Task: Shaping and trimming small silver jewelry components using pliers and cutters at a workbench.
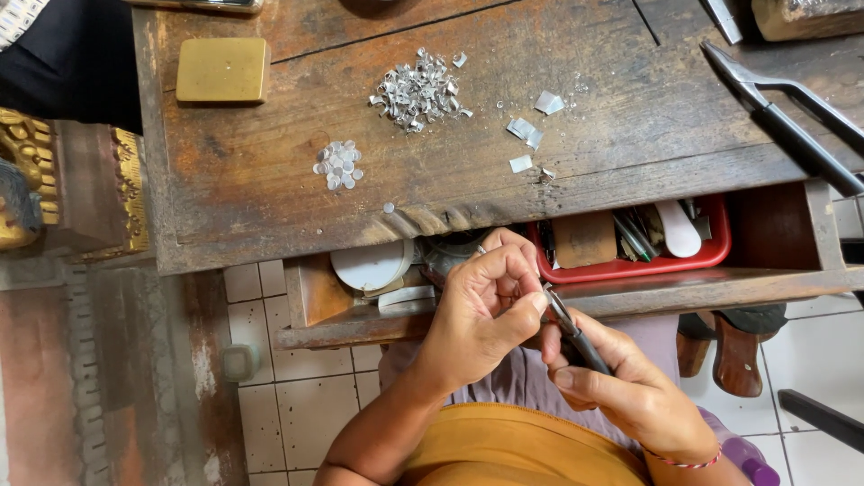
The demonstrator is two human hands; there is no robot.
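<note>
Left hand (486,310): curled over the open drawer, thumb and forefinger pressed together on something tiny; what it pinches is too small to make out.
Right hand (621,387): wrapped tight round the dark handles of a pair of small pliers (569,331), held just below the drawer's front edge.
Pliers: they point up and to the left, and their tip meets the left hand's fingertips; the two hands are touching there.
Where the work is: in front of the person's lap, above the front rail of the drawer (360,328), not on the surface itself.
Surface (270,171): a worn, scratched wooden top, dark brown, with a carved front edge.
Heap of metal bits (418,90): a loose pile of bent silvery scraps near the middle of the surface, well apart from the hands.
Small discs (338,166): a little cluster of flat round silvery pieces, left of and below the heap.
Loose scraps (529,133): a few flat silvery offcuts to the right of the heap, one near the surface's front edge.
Brass block (222,69): a yellow rectangular block with rounded corners, at the far left of the surface.
Large pliers (792,126): long, black-handled, lying on the right of the surface, untouched.
Red tray (630,265): sits inside the drawer to the right of the left hand, packed with small tools and a pale spoon-shaped piece.
White round lid (371,265): in the drawer, just left of the left hand.
Floor (297,396): pale tiles under the drawer.
</note>
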